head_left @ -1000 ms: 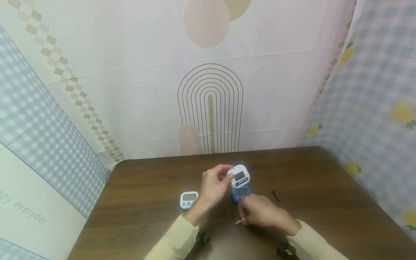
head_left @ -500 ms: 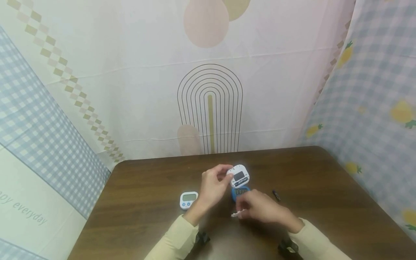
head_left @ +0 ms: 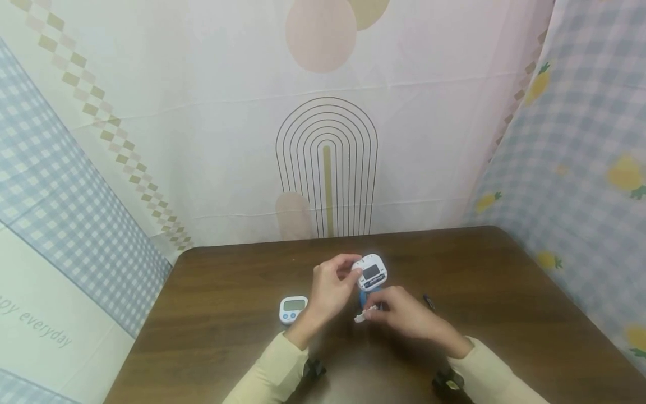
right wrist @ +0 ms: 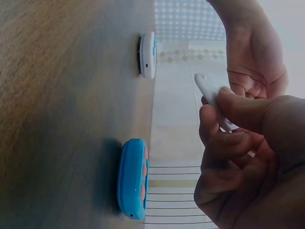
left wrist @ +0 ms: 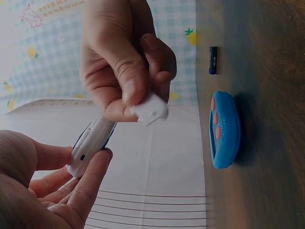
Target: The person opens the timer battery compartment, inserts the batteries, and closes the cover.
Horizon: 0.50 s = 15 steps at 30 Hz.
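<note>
My left hand [head_left: 330, 289] grips a white digital timer [head_left: 372, 271] by its left edge, its back turned toward me. The battery slot on that back lies uncovered, with a dark battery in it. Between thumb and fingers my right hand [head_left: 404, 314] pinches a small white battery cover [head_left: 364, 315], just below the timer. In the left wrist view the cover [left wrist: 151, 109] shows small tabs along its edge, apart from the timer [left wrist: 93, 143]. Behind the right hand a blue timer [right wrist: 132, 179] with pink buttons sits on the table, partly hidden in the head view.
Another white timer [head_left: 293, 310] with blue buttons lies on the brown table [head_left: 227, 280], left of my left forearm. A loose dark battery [left wrist: 213, 60] lies to the right, beyond the blue timer. Patterned cloth hangs behind the table and along both sides.
My right hand has moved up and slightly left with the battery cover, closer to the timer, and turned the cover's face more into view. My left hand has stayed in place.
</note>
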Available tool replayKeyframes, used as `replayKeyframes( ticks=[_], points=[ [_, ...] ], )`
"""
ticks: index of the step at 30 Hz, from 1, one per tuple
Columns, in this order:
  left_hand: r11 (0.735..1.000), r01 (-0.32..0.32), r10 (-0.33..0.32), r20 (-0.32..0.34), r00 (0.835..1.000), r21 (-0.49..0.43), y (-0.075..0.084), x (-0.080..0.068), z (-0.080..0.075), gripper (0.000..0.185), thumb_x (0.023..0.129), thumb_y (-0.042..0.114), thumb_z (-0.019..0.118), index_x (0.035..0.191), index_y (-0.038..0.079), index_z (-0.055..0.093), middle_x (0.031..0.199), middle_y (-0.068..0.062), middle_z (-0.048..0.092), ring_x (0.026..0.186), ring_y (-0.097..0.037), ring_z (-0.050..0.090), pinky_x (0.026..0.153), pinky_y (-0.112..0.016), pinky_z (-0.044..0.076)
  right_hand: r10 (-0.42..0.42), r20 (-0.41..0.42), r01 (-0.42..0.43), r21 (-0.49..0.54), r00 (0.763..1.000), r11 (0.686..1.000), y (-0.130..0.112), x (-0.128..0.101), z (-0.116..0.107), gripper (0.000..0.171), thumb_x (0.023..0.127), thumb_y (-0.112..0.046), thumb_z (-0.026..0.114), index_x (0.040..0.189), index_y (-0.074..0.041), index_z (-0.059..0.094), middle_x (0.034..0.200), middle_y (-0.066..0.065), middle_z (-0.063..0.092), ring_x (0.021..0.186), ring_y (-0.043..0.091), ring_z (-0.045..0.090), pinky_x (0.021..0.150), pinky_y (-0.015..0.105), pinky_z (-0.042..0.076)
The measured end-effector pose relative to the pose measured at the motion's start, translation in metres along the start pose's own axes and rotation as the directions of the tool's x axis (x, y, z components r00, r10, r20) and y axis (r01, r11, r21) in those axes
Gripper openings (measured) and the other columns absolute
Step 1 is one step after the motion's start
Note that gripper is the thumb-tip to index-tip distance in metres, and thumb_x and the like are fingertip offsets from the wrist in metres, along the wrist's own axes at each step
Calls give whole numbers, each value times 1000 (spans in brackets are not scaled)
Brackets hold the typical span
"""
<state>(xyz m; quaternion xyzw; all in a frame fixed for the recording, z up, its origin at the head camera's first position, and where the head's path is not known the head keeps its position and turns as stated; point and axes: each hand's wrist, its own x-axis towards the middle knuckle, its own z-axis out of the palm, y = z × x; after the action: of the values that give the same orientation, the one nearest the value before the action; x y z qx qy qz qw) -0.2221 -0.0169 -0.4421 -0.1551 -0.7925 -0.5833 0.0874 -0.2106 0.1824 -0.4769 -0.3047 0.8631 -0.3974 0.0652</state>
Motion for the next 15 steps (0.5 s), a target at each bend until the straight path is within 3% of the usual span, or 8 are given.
replayKeyframes(
  ticks=[7, 15],
  points=[
    [1000, -7, 7, -7, 1000, 25, 0, 1, -1, 21, 98, 5, 74, 119, 6, 77, 111, -12, 81, 95, -23, 79, 76, -22, 63, 83, -19, -81, 86, 996, 993, -1, 3, -3, 6, 99, -21, 76, 93, -17, 77, 88, -7, 73, 79, 11, 62, 71, 26, 54],
    [1000, 7, -6, -12, 1000, 27, 2, 0, -3, 22, 99, 7, 74, 120, 8, 76, 113, -11, 80, 97, -23, 79, 76, -23, 64, 174, -41, -161, 223, 984, 961, -2, 3, -5, 10, 96, -23, 78, 93, -14, 79, 90, -1, 74, 83, 17, 64, 73, 27, 54]
  ],
)
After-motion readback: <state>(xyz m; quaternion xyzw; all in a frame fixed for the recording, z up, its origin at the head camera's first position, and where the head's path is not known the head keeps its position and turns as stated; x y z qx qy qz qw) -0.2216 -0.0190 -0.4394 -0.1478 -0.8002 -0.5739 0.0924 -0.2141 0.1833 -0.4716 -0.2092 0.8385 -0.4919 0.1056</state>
